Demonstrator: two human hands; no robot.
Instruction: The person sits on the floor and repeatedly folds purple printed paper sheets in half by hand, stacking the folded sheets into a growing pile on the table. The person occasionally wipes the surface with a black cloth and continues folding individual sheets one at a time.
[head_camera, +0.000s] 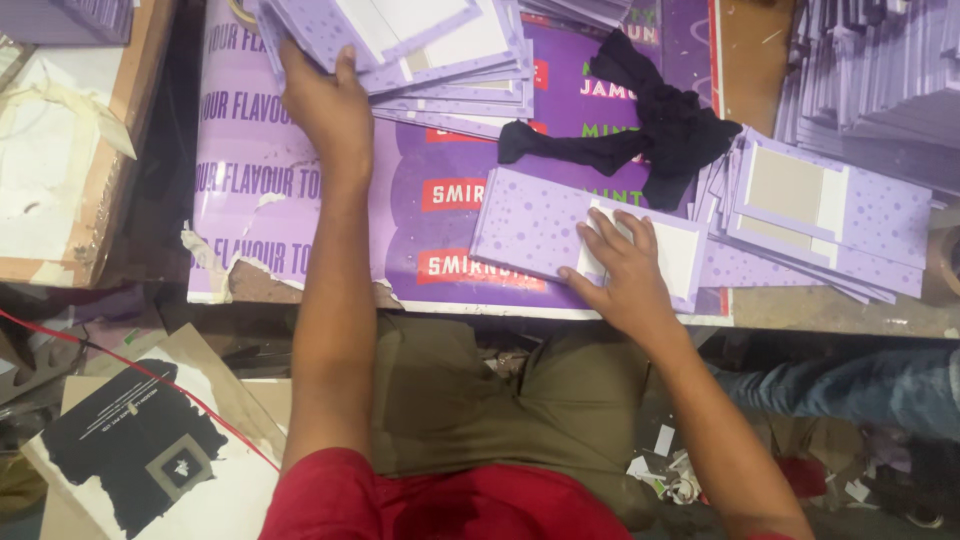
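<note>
A purple poster (300, 200) covers the worktable (820, 310), its near edge torn, with stacks of lilac card (840, 205) fanned across it and a black cloth (650, 130) lying between them. The left hand (325, 100) reaches to the far stack (440, 50), thumb over and fingers under a few sheets, closed on them. The right hand (620, 265) lies flat and open on a single card (540, 235) near the table edge, pressing its white panel (680, 250), gripping nothing. The cards look light, stiff and smooth, likely to slide; best lifted by a long edge, clear of the panel
</note>
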